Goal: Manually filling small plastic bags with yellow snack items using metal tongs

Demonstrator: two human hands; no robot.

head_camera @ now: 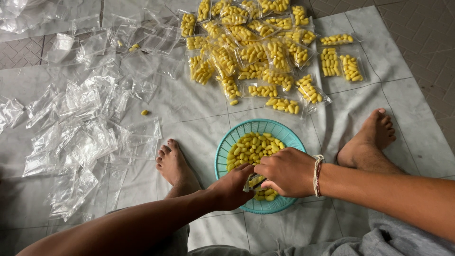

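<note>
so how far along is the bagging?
Done: a heap of filled clear bags of yellow capsules lies at the top. In hand: both hands, left and right, hold a small bag over the teal basket. Left: loose capsules in the basket and many empty bags on the left.

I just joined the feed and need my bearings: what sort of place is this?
Probably a home or small workshop floor used for hand packing. The person sits barefoot on pale floor tiles, both hands over a teal basket of yellow capsules, with empty clear bags on one side and filled bags ahead.
</note>
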